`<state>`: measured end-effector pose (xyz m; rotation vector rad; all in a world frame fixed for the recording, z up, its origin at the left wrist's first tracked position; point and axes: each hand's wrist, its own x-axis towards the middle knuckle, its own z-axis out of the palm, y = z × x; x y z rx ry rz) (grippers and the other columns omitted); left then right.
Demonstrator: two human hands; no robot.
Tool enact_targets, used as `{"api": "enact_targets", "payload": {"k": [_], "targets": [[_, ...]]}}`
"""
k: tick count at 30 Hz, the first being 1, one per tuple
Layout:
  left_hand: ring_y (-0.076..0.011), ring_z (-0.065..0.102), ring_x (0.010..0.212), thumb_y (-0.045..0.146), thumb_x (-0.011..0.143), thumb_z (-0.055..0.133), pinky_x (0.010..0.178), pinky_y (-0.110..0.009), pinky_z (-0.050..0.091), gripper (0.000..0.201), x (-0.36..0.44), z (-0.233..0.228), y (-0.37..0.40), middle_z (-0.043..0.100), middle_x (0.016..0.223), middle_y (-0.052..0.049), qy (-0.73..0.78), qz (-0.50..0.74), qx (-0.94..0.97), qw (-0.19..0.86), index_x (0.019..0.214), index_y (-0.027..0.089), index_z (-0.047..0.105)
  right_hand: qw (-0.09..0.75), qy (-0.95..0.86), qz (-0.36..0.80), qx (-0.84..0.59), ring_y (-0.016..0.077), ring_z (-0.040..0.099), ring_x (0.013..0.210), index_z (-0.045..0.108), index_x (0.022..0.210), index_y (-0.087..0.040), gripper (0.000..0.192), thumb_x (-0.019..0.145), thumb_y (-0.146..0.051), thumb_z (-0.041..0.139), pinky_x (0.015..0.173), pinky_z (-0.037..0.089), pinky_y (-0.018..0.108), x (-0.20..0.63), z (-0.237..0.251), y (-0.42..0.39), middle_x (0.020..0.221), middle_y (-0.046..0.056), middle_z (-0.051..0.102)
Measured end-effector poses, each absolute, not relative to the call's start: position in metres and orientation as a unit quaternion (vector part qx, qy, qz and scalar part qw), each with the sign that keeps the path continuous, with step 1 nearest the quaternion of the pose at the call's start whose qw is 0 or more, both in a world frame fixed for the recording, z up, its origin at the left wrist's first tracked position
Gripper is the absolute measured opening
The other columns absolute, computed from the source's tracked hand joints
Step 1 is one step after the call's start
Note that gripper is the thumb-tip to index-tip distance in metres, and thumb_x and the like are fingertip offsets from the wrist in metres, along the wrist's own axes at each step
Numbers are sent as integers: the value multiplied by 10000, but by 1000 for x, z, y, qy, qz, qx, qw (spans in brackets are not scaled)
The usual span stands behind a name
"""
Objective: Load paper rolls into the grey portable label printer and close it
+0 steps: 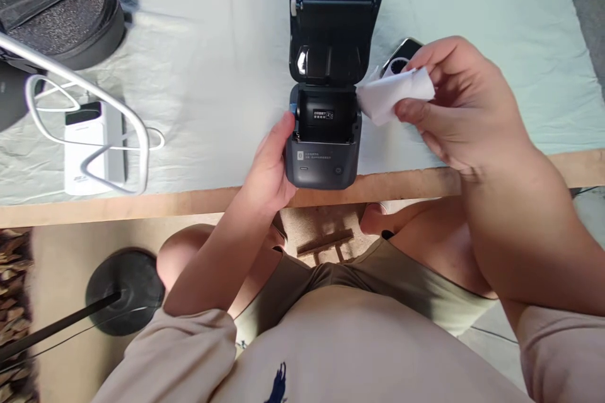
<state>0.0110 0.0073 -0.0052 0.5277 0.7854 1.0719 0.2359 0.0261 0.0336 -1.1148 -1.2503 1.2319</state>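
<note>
My left hand point(271, 164) is wrapped round the left side of a small dark label printer point(324, 167) near the table's front edge. The printer's lid point(333, 31) stands raised, and its inner bay, with a small white printed label, lies exposed. Just right of the printer, my right hand point(460, 97) pinches a folded piece of white paper point(394, 94) between thumb and fingers. The paper's left end is close to the bay's right rim; I cannot tell whether they touch. Behind the paper lies a dark, shiny-edged object like a phone point(407, 50), partly covered.
A pale cloth point(212, 75) covers the table, with a wooden front edge point(411, 186). On the left are a white box-shaped device point(85, 164), a looping white cable point(142, 138) and a black bag point(61, 12). A round black stand base point(125, 315) rests on the floor.
</note>
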Motion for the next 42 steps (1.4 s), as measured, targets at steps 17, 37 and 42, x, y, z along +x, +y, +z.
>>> {"api": "enact_targets", "payload": {"k": [17, 37, 42], "targets": [[-327, 644, 1322, 516, 972, 599, 1073, -348, 598, 391, 12, -6, 5, 796, 1111, -60, 355, 489, 251, 756, 1107, 180, 747, 439, -307, 705, -464, 86, 704, 757, 624, 957, -202, 308, 663, -262, 694, 734, 627, 197, 228, 32, 28, 826, -25, 690], [-311, 648, 1318, 484, 985, 589, 1073, -397, 605, 374, 16, -4, 5, 802, 1003, -65, 356, 503, 259, 744, 1055, 163, 768, 487, -530, 514, -466, 87, 581, 621, 518, 1078, -276, 392, 842, -522, 712, 491, 437, 245, 217, 40, 17, 884, -26, 661], [-306, 619, 1355, 459, 1024, 508, 1087, -431, 589, 405, 17, -1, 5, 781, 1108, -89, 359, 489, 262, 750, 1089, 148, 759, 457, -619, 455, -448, 90, 650, 787, 538, 1134, -299, 196, 945, -353, 548, 712, 535, 280, 211, 48, 11, 1091, -23, 664]]}}
